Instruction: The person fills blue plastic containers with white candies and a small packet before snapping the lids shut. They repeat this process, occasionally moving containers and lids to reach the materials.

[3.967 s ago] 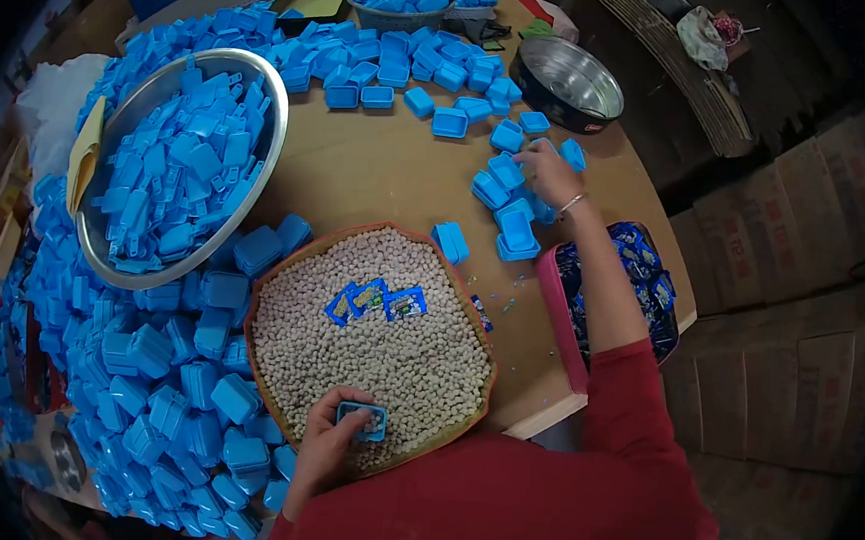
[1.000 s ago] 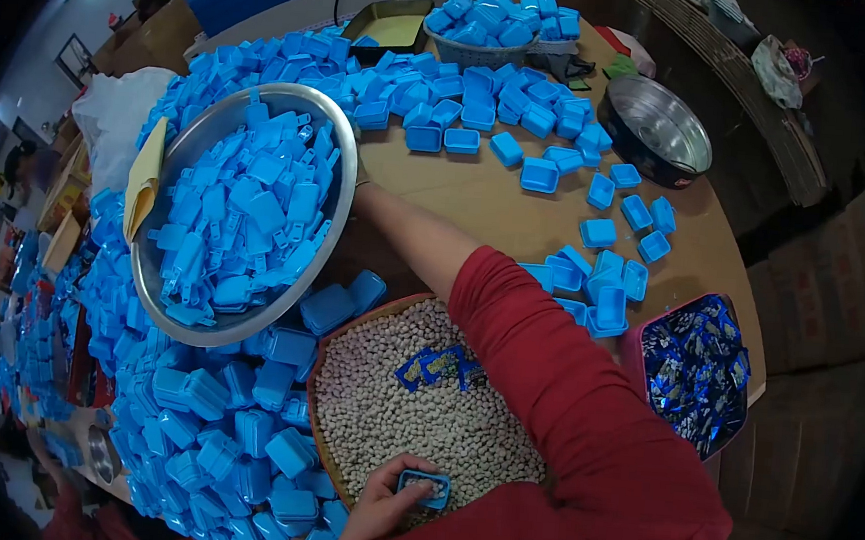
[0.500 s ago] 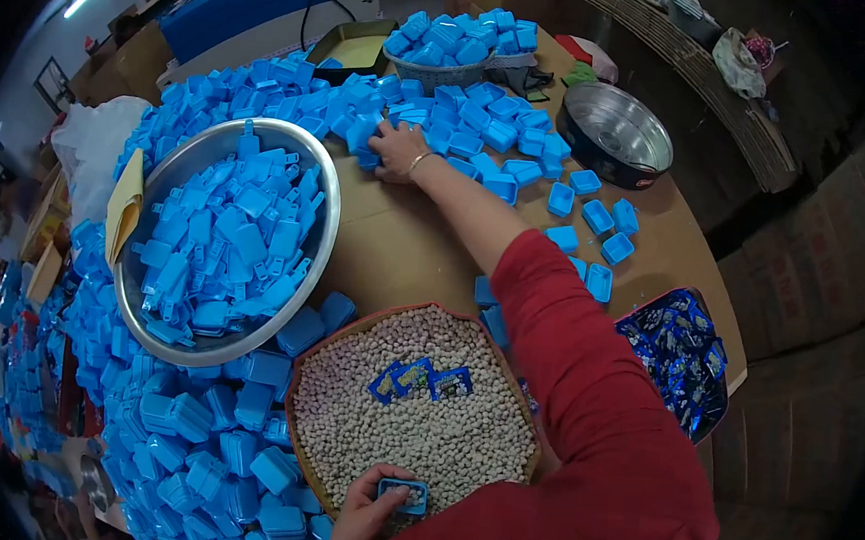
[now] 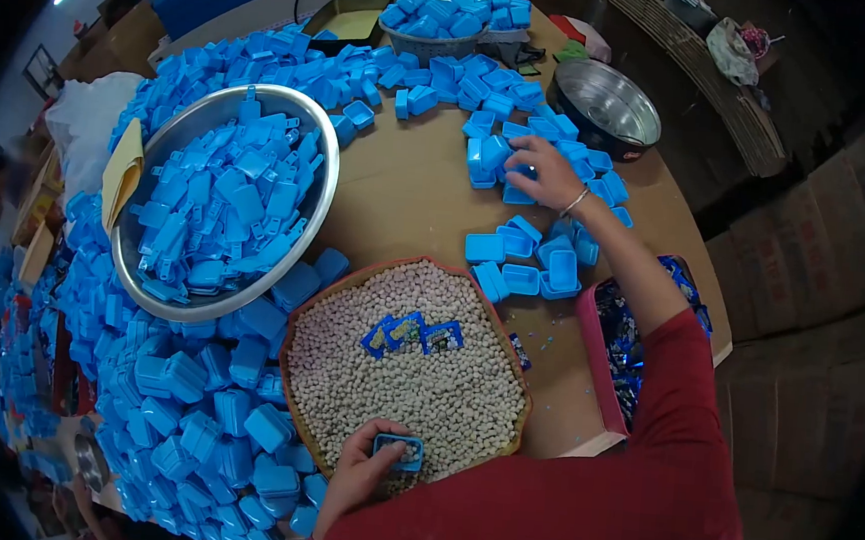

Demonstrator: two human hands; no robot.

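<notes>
My left hand (image 4: 358,469) grips a small open blue plastic box (image 4: 401,452) at the near edge of a tray of pale round pellets (image 4: 414,389). Some pellets show inside the box, under my thumb. Across the table, my right hand (image 4: 548,173) is spread with fingers curved apart, right beside a cluster of empty blue boxes (image 4: 486,159). Its fingertips overlap the nearest ones in this view. On the pellets lie several small blue packets (image 4: 413,335).
A steel bowl (image 4: 326,192) of blue lids stands left, among heaped blue boxes (image 4: 184,378). Further back are a full basket (image 4: 433,47) and a round metal tin (image 4: 604,106). A pink-edged tray (image 4: 601,367) of dark blue packets sits beneath my right forearm.
My right hand has swept from the back middle to the right, and loose blue boxes there are now bunched further right and nearer. My left hand still holds its box.
</notes>
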